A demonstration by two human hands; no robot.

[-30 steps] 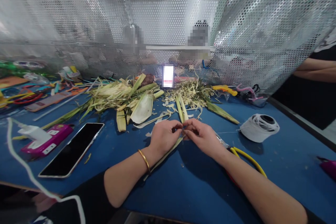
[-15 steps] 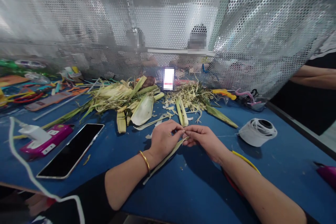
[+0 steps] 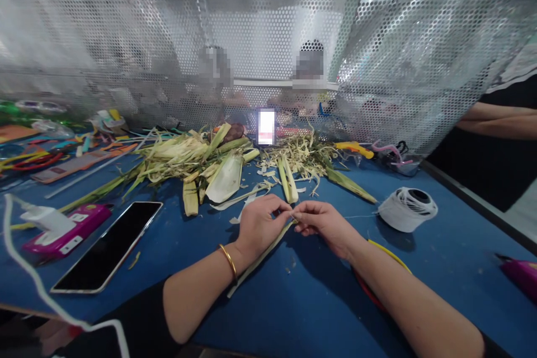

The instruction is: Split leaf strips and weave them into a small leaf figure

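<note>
My left hand (image 3: 263, 222) is closed, pinching a long pale-green husk strip (image 3: 264, 255) whose tail runs down along my wrist to the table. Against it, fingertips nearly touching, my right hand (image 3: 321, 221) pinches a thin white thread (image 3: 356, 216) at the strip's upper end. The thread leads right to a spool of white thread (image 3: 406, 210). How thread and strip meet is hidden by my fingers. Just beyond my hands lies a folded pale-green husk piece (image 3: 287, 182).
A husk pile (image 3: 176, 159) and shredded husk (image 3: 304, 154) lie behind my hands. At left are a phone (image 3: 109, 249) and a purple power strip (image 3: 71, 230) with a white cable. A perforated metal screen (image 3: 264, 28) stands behind. A person's arms (image 3: 499, 120) show at right.
The whole view has shifted slightly, with most things appearing a little further left. My hands keep nearly the same pinch on strip and thread.
</note>
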